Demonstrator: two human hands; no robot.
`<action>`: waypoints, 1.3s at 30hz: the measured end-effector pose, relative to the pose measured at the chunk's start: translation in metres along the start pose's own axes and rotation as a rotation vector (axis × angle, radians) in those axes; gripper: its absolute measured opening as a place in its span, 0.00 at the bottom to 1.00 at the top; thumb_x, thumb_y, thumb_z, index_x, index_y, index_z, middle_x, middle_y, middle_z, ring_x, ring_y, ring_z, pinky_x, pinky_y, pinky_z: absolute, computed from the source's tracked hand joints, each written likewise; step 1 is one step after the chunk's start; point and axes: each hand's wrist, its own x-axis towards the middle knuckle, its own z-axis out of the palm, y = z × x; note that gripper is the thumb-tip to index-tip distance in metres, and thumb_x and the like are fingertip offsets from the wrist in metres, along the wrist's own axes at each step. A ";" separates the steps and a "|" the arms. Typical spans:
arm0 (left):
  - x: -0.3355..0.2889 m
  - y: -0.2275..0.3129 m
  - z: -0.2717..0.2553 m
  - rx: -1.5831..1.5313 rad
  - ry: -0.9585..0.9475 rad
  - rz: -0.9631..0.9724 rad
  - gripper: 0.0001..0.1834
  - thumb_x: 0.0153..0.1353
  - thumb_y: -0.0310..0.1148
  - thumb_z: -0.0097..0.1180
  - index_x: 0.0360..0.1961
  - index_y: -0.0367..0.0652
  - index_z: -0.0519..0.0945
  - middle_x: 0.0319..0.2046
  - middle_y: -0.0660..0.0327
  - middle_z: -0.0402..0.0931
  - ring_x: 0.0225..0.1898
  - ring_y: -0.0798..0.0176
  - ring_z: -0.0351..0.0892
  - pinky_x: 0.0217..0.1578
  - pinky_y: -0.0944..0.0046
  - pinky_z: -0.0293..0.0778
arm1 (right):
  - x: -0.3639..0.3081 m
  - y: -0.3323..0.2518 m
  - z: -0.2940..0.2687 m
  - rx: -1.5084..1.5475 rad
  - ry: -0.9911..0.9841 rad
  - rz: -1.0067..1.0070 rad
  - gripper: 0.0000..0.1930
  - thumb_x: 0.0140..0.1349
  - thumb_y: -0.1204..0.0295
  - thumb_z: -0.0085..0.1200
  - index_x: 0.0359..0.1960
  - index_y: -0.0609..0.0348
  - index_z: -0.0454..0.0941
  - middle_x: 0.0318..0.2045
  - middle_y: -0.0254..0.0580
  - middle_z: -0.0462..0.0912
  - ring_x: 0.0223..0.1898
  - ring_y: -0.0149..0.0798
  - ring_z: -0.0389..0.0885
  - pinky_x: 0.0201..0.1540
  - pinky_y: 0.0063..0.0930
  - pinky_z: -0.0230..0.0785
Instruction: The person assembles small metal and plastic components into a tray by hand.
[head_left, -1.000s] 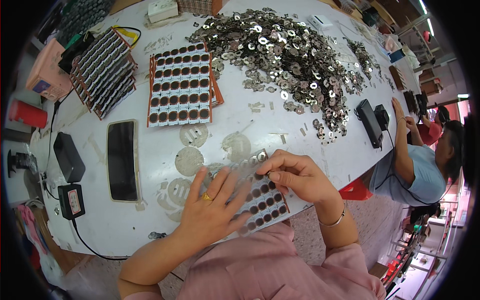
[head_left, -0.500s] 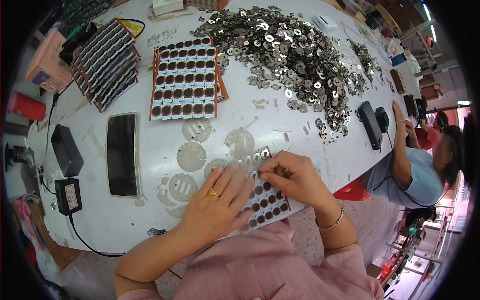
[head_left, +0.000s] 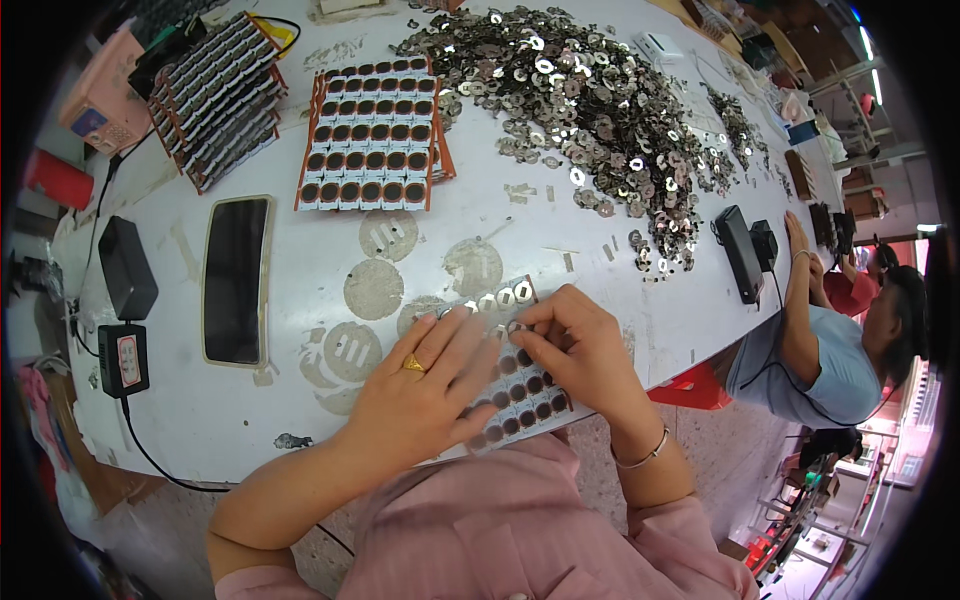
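Head view: right grip (head_left: 580, 345) pinches a disc (head_left: 515, 327) over the sheet (head_left: 520, 393) at the desk's near edge; whether the blurred left grip (head_left: 415, 390) holds anything, I cannot tell; its brushing could knock laid discs (head_left: 505, 297) askew

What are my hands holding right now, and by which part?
Your right hand seems to pinch a small, shiny silver metal piece by its edge; your left hand blurs too much at the fingers to tell.

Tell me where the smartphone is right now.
In the head view, the smartphone lies on the white table, left of the person's left hand and just right of the black box.
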 end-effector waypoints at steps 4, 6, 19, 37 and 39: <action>0.001 0.002 -0.001 0.020 -0.021 0.010 0.35 0.58 0.49 0.72 0.64 0.44 0.80 0.70 0.51 0.71 0.73 0.47 0.68 0.72 0.45 0.66 | -0.002 0.005 0.000 0.058 -0.047 -0.006 0.09 0.64 0.74 0.68 0.44 0.59 0.84 0.36 0.42 0.80 0.30 0.40 0.81 0.35 0.34 0.74; -0.001 0.002 -0.001 0.026 -0.024 0.014 0.35 0.58 0.49 0.72 0.64 0.44 0.80 0.70 0.51 0.71 0.73 0.47 0.68 0.72 0.45 0.66 | -0.004 0.004 0.002 0.046 -0.054 -0.018 0.09 0.64 0.74 0.68 0.44 0.58 0.84 0.36 0.43 0.80 0.31 0.42 0.83 0.36 0.35 0.75; -0.004 0.002 0.001 0.038 0.014 0.024 0.35 0.57 0.48 0.71 0.64 0.43 0.80 0.69 0.51 0.71 0.71 0.48 0.70 0.71 0.46 0.66 | -0.021 -0.009 0.014 -0.134 0.073 -0.090 0.10 0.65 0.76 0.66 0.48 0.57 0.85 0.35 0.42 0.79 0.31 0.40 0.80 0.35 0.33 0.74; 0.002 -0.010 0.002 -0.041 0.077 0.031 0.34 0.59 0.52 0.68 0.66 0.54 0.79 0.71 0.58 0.72 0.66 0.53 0.72 0.63 0.52 0.66 | 0.045 0.049 -0.052 0.193 0.292 0.027 0.10 0.70 0.78 0.62 0.52 0.64 0.83 0.38 0.41 0.88 0.33 0.33 0.87 0.34 0.27 0.80; 0.003 -0.014 -0.001 -0.080 0.065 0.000 0.35 0.58 0.53 0.69 0.66 0.54 0.79 0.71 0.58 0.72 0.65 0.53 0.72 0.62 0.52 0.66 | 0.027 0.023 -0.043 0.411 0.206 0.111 0.09 0.71 0.77 0.61 0.49 0.64 0.84 0.34 0.39 0.87 0.30 0.29 0.86 0.30 0.23 0.78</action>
